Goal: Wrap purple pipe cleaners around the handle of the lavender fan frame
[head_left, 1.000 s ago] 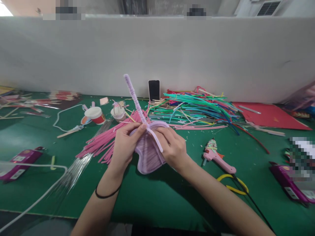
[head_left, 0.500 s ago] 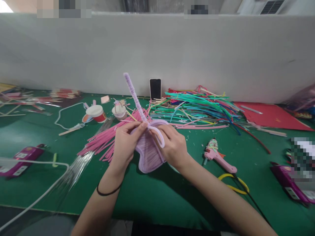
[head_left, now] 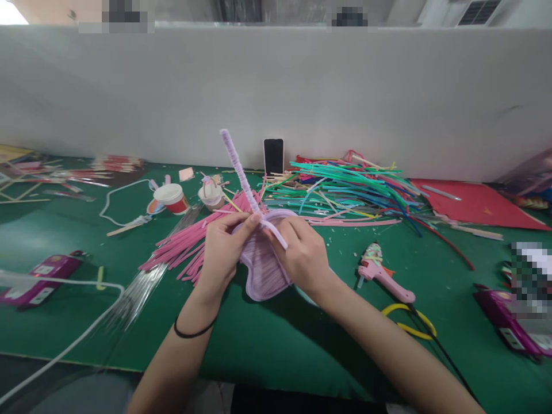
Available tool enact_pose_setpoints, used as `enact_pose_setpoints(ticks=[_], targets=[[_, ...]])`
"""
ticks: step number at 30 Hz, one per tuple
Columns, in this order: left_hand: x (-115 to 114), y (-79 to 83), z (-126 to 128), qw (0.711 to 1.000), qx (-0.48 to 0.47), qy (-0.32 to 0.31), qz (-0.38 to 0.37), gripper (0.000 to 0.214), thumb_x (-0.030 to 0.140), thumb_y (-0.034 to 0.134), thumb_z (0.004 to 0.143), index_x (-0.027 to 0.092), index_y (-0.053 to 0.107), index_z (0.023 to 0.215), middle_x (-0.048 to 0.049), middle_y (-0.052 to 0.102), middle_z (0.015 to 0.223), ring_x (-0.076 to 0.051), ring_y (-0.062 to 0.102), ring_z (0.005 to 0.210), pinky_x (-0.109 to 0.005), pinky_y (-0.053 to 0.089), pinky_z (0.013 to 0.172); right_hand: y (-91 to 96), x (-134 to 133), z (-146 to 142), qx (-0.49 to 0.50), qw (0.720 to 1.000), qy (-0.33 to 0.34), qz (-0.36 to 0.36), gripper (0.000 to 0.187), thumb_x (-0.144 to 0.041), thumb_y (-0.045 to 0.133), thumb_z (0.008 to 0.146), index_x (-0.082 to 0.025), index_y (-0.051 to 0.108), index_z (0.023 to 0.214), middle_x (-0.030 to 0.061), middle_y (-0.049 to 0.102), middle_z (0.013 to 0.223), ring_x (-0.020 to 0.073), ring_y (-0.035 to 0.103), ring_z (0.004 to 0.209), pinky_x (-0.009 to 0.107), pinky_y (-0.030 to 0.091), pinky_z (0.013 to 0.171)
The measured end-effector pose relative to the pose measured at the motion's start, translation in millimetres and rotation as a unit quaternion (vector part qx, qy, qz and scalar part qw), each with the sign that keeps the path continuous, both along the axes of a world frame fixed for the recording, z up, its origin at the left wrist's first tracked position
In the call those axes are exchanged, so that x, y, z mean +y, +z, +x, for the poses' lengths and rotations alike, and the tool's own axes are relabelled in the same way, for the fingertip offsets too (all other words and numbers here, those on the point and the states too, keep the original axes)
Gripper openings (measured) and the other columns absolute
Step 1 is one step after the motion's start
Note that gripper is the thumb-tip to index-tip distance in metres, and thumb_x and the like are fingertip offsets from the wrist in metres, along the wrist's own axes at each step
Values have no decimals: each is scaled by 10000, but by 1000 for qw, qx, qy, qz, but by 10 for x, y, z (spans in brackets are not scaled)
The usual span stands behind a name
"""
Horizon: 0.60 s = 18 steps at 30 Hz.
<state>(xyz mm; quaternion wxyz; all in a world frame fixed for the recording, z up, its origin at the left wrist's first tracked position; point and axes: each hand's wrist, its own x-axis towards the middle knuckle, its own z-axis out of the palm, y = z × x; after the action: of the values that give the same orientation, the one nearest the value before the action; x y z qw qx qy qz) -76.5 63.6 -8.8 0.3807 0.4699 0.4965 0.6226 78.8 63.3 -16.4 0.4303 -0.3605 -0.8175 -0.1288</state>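
Head view: the left hand (head_left: 224, 247) pinches a lilac leaf-shaped piece (head_left: 265, 279) at the base of its wrapped stem (head_left: 238, 167), while the right hand (head_left: 304, 253) curls closed on the piece's other edge, a lilac strip (head_left: 276, 234) at its fingers. Both hands hide parts of the piece, held above the green table (head_left: 345, 356). Pink stems (head_left: 172, 250) lie partly behind the left hand, a multicoloured heap (head_left: 345, 187) lies beyond, and a pink glue gun (head_left: 386, 279) lies near the right forearm.

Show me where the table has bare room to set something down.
Bare green tabletop shows between the left forearm and right forearm, below the lilac pipe-cleaner piece, and between the pink glue gun and right-hand purple device. Beyond, it's crowded: pink pipe cleaners, upright smartphone and multicoloured pipe-cleaner pile.
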Motion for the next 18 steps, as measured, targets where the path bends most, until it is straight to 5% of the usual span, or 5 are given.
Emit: enact_pose_setpoints(ticks=[4, 7, 12, 15, 18], targets=[[21, 0, -42, 1000, -4, -9, -10, 190, 352, 853, 712, 177, 778, 695, 5, 702, 683, -124, 567, 633, -235, 454, 624, 293, -64, 312, 40, 966, 128, -221, 400, -480, 721, 884, -164, 644, 1117, 123, 704, 1093, 260, 639, 1004, 377, 523, 833], [13, -7, -64, 999, -18, -48, 3, 211, 382, 871, 695, 185, 798, 718, -11, 717, 700, -138, 584, 652, -252, 471, 652, 487, -64, 599, 176, 877, 178, -410, 539, -630, 679, 856, -210, 660, 1193, 81, 708, 1059, 210, 646, 920, 318, 506, 752], [-78, 12, -48, 982, 20, -172, 72, 101, 350, 853, 751, 251, 834, 759, -18, 709, 740, -161, 620, 740, -275, 489, 718, 360, -7, 625, 260, 712, 176, -628, 495, -650, 644, 861, -171, 755, 808, 34, 722, 826, 145, 585, 727, 274, 416, 669], [-112, 37, -35, 972, 26, -209, 103, 54, 329, 853, 760, 282, 844, 786, -26, 692, 808, -173, 629, 799, -291, 503, 757, 269, -26, 479, 292, 634, 207, -685, 422, -591, 742, 798, -170, 752, 784, -10, 689, 738, 106, 536, 651, 253, 384, 637], [-112, 44, -33, 970, 33, -210, 117, 58, 330, 857, 759, 284, 847, 793, -38, 661, 856, -180, 618, 850, -301, 507, 791, 326, -65, 389, 343, 610, 223, -678, 329, -503, 809, 749, -180, 761, 786, -19, 702, 744, 99, 557, 658, 244, 398, 644]])
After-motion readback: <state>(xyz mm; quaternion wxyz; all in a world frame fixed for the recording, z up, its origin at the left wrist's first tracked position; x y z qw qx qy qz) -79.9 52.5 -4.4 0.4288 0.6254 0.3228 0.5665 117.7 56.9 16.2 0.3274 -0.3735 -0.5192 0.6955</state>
